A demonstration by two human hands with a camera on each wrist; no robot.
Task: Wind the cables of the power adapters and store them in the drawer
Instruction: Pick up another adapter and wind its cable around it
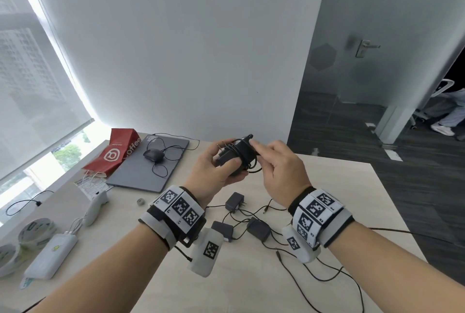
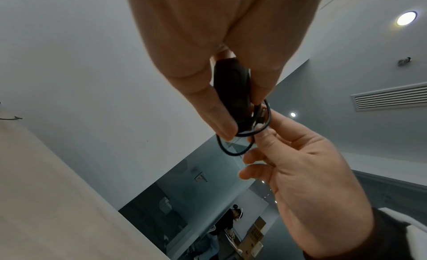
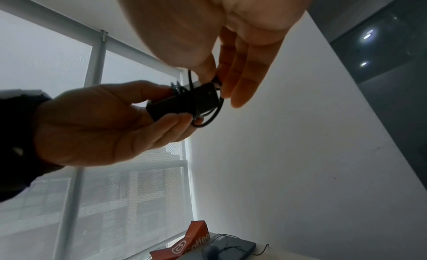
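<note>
A black power adapter [image 1: 236,155] is held up over the table, its thin black cable wound around its body. My left hand [image 1: 219,164] grips the adapter [image 2: 232,92] between thumb and fingers. My right hand [image 1: 274,161] pinches the cable's end [image 3: 216,81] against the adapter's far end, with a small loose loop [image 2: 233,149] hanging below. Three more black adapters [image 1: 235,202] [image 1: 222,229] [image 1: 259,229] lie on the table beneath my wrists, their cables [image 1: 302,262] spread loose. No drawer is in view.
A grey laptop [image 1: 148,164] with a black mouse [image 1: 153,155] on it sits at the back left, beside a red coffee bag [image 1: 115,154]. A white power bank [image 1: 52,254], tape rolls [image 1: 32,232] and a white controller [image 1: 97,207] lie at left. The table edge [image 1: 387,197] runs at right.
</note>
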